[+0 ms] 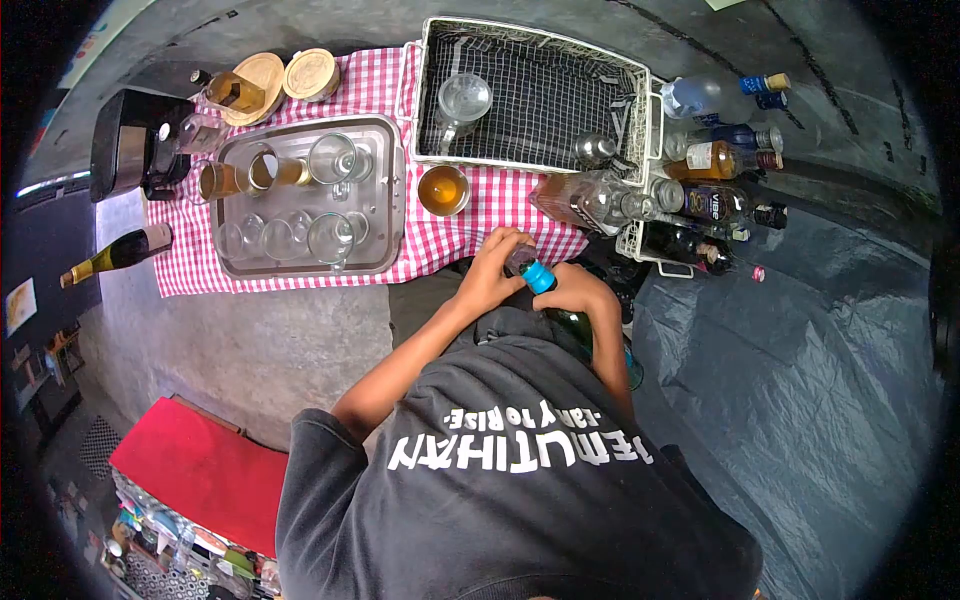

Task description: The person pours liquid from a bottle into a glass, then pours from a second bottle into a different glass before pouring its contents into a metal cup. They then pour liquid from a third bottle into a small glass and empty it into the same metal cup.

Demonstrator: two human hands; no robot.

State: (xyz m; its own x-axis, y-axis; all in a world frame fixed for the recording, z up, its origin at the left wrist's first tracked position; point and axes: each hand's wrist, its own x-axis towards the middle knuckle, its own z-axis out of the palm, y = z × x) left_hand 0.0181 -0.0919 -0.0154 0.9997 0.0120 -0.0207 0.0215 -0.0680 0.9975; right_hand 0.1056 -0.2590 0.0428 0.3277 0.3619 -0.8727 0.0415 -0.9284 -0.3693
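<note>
Bottle [560, 318] held by right hand [580, 290]; left hand [492, 270] grips its blue cap [537, 275]; a slip could spill it.

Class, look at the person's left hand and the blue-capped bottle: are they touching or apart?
Touching. The head view shows the left hand wrapped over the top of the blue-capped bottle, fingers against its cap, no gap visible.

Tray [385, 200] of glasses mid-cloth [500, 215], wire basket [640, 110] at its right, bottles [715, 205] beyond the right edge.
</note>
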